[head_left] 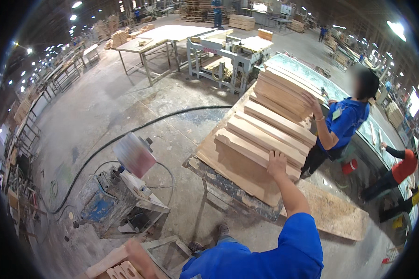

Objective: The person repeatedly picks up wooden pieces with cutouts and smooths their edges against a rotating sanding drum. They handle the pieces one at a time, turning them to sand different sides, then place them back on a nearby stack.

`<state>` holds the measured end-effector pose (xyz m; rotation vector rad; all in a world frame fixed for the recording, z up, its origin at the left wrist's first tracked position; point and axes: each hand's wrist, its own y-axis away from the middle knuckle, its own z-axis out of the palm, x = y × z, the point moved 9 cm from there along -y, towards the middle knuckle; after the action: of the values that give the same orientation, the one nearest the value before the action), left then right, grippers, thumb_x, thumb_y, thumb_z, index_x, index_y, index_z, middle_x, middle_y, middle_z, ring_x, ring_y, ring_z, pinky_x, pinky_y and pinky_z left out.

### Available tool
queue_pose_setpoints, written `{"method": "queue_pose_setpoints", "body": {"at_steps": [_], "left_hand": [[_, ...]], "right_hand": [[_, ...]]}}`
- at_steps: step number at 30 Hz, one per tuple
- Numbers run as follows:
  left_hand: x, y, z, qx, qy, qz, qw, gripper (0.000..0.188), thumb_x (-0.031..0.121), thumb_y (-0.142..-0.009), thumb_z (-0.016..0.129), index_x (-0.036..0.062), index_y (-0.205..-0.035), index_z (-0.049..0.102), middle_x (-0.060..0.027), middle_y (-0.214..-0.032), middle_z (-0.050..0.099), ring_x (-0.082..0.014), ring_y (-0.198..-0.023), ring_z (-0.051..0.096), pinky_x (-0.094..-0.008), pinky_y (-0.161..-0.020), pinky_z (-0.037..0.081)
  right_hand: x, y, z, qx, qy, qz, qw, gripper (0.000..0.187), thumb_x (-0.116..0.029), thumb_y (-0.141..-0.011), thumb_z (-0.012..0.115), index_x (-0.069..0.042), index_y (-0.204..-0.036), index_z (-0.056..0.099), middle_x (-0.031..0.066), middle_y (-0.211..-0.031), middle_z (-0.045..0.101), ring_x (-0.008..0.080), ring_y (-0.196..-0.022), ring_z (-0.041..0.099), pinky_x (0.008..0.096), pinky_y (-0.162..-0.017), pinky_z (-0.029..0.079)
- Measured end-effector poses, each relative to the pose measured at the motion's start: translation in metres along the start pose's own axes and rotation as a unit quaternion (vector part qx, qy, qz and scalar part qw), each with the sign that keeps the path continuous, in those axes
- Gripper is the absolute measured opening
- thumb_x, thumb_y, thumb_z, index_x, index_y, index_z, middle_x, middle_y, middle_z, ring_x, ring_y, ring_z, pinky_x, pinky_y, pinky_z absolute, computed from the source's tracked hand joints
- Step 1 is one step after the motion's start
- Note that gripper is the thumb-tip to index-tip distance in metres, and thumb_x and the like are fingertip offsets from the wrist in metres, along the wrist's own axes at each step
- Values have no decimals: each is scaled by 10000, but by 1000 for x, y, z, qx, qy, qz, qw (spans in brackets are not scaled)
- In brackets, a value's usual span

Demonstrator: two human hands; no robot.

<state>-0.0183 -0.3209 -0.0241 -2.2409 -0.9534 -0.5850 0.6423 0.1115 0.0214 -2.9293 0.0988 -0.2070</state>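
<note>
On a worktable to my right lie several long wooden boards point(270, 125) with shaped edges, set in rows on a flat wooden panel point(239, 179). My right hand point(277, 162) is on the nearest board point(246, 148), its fingers curled over the upper edge. My left hand point(142, 258) is low at the left, smeared by motion, beside a stack of pale wooden pieces point(121, 270) with rounded cut-outs. Its fingers cannot be made out. A sanding machine with a blurred, spinning drum point(135, 155) stands ahead of me on the left.
A co-worker in blue point(347, 121) reaches over the boards' far right side. A black hose point(158, 118) crosses the floor. A plank point(333, 209) juts out at the right below the table. Beyond stand a grey-framed machine point(228, 60) and a long table point(158, 37).
</note>
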Motion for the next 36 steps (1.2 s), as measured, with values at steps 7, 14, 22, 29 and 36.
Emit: {"method": "queue_pose_setpoints", "body": {"at_steps": [7, 14, 22, 29, 36], "left_hand": [[240, 64, 194, -445, 259, -60, 855, 435, 283, -1026, 730, 31, -1379, 695, -175, -1265, 768, -228, -1137, 746, -350, -985, 562], [368, 82, 265, -494, 595, -263, 576, 464, 362, -1047, 743, 35, -1352, 622, -98, -1067, 755, -170, -952, 732, -344, -850, 593], [308, -29, 232, -319, 611, -278, 669, 380, 406, -1041, 745, 66, -1162, 623, -78, -929, 742, -159, -827, 727, -328, -729, 591], [241, -158, 229, -153, 545, -216, 796, 474, 344, -1047, 733, -8, -1316, 563, -156, -1136, 700, -239, -1036, 694, -409, -908, 551], [242, -330, 252, -77, -23, 140, 987, 753, 262, -1005, 565, -140, -1597, 332, -349, -1692, 296, -474, -1609, 242, -540, -1343, 125]], "right_hand": [[-35, 25, 33, -255, -248, -22, 934, 573, -148, -727, 791, -10, -1265, 650, 193, -1179, 693, 364, -1136, 673, 517, -974, 542], [-179, 184, -19, -592, -699, -34, 400, 660, -257, -930, 797, 3, -1481, 542, 110, -1227, 704, 206, -1144, 677, 380, -974, 558], [-242, 226, -32, -624, -731, -11, 275, 810, -294, -928, 816, -71, -1590, 406, 192, -1294, 674, 324, -1102, 722, 469, -940, 608], [-355, 177, -43, -653, -697, -27, 295, 730, -218, -896, 815, -53, -1508, 451, 184, -1163, 706, 315, -950, 743, 467, -789, 640], [-577, 64, -44, -674, -706, -14, 216, 393, -210, -960, 712, -14, -1284, 606, 137, -1067, 699, 265, -843, 707, 442, -754, 620]]}}
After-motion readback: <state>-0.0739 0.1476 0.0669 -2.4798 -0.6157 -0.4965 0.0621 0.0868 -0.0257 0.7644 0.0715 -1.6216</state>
